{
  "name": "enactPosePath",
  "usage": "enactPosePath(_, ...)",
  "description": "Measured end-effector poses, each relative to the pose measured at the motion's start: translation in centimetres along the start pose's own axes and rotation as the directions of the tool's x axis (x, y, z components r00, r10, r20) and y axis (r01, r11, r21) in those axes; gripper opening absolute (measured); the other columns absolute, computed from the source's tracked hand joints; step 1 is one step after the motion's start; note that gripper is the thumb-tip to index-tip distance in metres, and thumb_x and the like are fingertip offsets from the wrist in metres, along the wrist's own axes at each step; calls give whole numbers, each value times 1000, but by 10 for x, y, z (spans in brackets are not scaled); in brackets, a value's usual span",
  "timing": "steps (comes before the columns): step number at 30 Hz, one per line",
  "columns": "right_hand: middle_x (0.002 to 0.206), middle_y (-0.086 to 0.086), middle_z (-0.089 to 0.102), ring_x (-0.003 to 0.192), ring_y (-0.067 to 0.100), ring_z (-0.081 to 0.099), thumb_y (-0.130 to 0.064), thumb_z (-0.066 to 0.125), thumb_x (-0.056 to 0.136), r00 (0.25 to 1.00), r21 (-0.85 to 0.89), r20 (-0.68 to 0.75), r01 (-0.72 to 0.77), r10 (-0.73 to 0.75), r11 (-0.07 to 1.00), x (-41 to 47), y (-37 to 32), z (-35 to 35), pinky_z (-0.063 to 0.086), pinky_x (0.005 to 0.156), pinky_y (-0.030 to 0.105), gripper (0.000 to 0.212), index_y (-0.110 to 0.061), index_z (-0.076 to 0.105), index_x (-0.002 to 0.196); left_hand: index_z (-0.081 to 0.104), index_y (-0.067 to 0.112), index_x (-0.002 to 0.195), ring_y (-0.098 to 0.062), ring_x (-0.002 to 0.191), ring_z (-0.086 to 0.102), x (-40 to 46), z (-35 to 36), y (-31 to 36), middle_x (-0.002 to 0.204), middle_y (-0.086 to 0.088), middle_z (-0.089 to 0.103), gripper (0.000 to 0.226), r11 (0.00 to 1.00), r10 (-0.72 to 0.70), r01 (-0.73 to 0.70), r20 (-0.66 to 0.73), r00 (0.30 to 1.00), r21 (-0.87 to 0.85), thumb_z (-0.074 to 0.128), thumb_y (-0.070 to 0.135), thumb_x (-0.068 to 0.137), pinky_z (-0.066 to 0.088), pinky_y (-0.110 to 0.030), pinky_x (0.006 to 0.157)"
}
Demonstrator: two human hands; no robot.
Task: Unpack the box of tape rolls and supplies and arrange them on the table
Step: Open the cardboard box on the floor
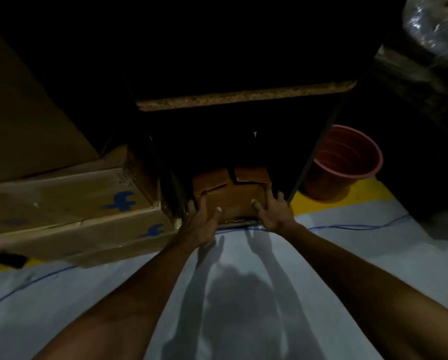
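A brown cardboard box (233,196) sits on the floor in the dark space under a table (243,96), its top flaps partly folded. My left hand (200,222) holds its near left corner, thumb on the front face and fingers round the side. On the near right corner my right hand (274,211) grips the same way, thumb on the front. What is inside the box is hidden.
Stacked flat cardboard cartons (69,203) with blue logos lie at the left, a larger carton above them. A red bucket (344,162) stands right of the table leg. A blue cable (360,226) runs across the grey floor. A wrapped bundle (435,22) sits at the upper right.
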State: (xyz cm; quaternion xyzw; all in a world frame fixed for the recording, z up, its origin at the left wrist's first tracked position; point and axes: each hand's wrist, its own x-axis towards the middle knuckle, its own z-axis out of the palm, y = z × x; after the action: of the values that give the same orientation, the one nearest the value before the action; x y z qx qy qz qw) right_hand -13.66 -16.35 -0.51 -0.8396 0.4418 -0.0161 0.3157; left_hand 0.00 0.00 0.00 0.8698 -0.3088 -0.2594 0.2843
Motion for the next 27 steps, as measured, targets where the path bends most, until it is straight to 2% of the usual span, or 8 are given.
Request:
enactPosePath(5, 160, 15, -1, 144, 42, 15, -56, 63, 85, 999, 84, -25, 44, -42, 995, 13, 1, 17, 28, 116, 50, 98, -31, -2, 154, 2, 38, 154, -41, 140, 29, 18, 12, -13, 155, -10, 19, 75, 987, -88, 88, 9, 996, -131, 48, 53, 96, 31, -56, 113)
enactPosePath(8, 160, 13, -6, 143, 43, 15, -52, 75, 76, 998, 60, -14, 62, -62, 996, 27, 3, 19, 30, 116, 50, 112, -34, -4, 154, -7, 48, 151, -42, 140, 27, 29, 18, -14, 156, -10, 16, 83, 990, -75, 75, 9, 997, -117, 53, 53, 93, 31, -59, 113)
enactPosePath(10, 158, 13, -6, 143, 44, 17, -48, 81, 69, 998, 61, 11, 58, -59, 996, 35, 7, 18, 32, 114, 50, 121, -37, -5, 153, -4, 48, 151, -42, 138, 29, 37, 20, -14, 156, -10, 15, 85, 978, -104, 104, 7, 995, -178, 57, 47, 93, 32, -58, 112)
enactPosePath(16, 157, 15, -3, 142, 33, 19, -41, 83, 60, 999, 295, 15, 25, -31, 955, 29, 4, 18, 21, 107, 17, 122, -21, 9, 155, 18, 36, 154, -37, 136, 31, 36, 28, -11, 153, -11, 17, 75, 930, -116, 81, -76, 990, -360, 62, 35, 93, 34, -43, 111)
enactPosePath(19, 157, 16, -10, 144, 41, 18, -43, 83, 64, 999, 198, 6, 43, -45, 979, 13, 5, 19, 27, 117, 37, 121, -27, 6, 156, 26, 35, 151, -37, 131, 34, 29, 24, -10, 147, -8, 21, 70, 908, -140, 93, -86, 986, -408, 63, 27, 91, 40, -50, 107)
enactPosePath(21, 157, 14, -12, 142, 43, 20, -48, 82, 61, 999, 171, 25, 37, -42, 985, -1, 10, 24, 35, 114, 46, 123, -30, 5, 155, 29, 34, 149, -37, 130, 34, 18, 23, -12, 145, -5, 21, 68, 909, -139, 100, -68, 988, -404, 62, 24, 91, 42, -52, 105)
enactPosePath(24, 156, 9, -10, 142, 43, 18, -60, 83, 53, 999, 188, 31, 31, -38, 982, -29, 17, 31, 36, 112, 50, 133, -31, 2, 155, 34, 31, 147, -36, 131, 33, -8, 25, -12, 146, -6, 21, 65, 902, -114, 77, -63, 991, -424, 62, 27, 88, 41, -46, 104)
enactPosePath(27, 157, 11, -12, 144, 40, 14, -56, 86, 58, 999, 210, 50, 3, -14, 978, -61, 19, 33, 31, 116, 46, 132, -25, 3, 155, 39, 29, 146, -33, 134, 32, -37, 27, -7, 149, -10, 23, 80, 879, -170, 142, -20, 985, -456, 58, 42, 70, 36, -41, 103)
